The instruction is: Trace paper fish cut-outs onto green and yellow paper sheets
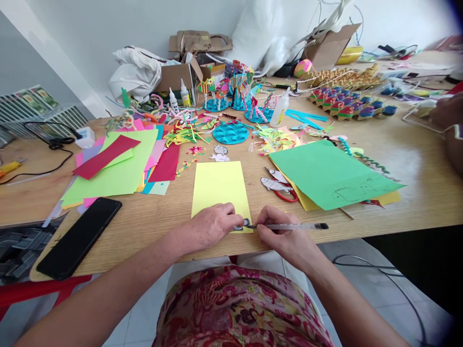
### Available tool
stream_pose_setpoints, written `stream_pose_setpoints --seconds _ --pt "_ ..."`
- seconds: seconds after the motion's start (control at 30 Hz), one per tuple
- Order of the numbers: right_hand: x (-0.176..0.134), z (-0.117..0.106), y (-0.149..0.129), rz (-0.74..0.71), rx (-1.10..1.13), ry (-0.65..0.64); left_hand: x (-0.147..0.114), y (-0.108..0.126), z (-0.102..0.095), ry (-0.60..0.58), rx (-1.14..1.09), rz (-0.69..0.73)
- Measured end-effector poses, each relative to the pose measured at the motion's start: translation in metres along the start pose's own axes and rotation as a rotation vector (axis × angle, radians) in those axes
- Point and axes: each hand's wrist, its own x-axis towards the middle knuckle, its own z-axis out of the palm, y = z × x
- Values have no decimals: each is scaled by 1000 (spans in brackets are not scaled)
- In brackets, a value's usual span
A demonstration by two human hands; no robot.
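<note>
A sheet of yellow paper (219, 188) lies on the table in front of me. My left hand (213, 223) rests on its lower part, fingers curled, thumb and fingertips pressing a small paper cutout (246, 222) near the lower right corner. Most of that cutout is hidden under the fingers. My right hand (284, 241) grips a pen (296, 226), its tip touching the edge of the cutout. Above the sheet lie white fish cutouts (220, 157). To the right, more fish cutouts (277, 184) rest on red-handled scissors (289, 196).
A green sheet (329, 173) lies to the right, coloured papers (115, 168) and a black phone (79, 238) to the left. Behind are paper scraps (184, 134), a blue disc (230, 132), glue bottles (280, 110) and painted egg trays (350, 103). Another person's hand (450, 115) is at far right.
</note>
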Motion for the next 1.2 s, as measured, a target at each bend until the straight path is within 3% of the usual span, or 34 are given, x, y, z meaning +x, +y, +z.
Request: stream_pose_setpoints --seconds 1.2 --pt "-1 0 5 9 -82 92 0 -3 2 28 0 59"
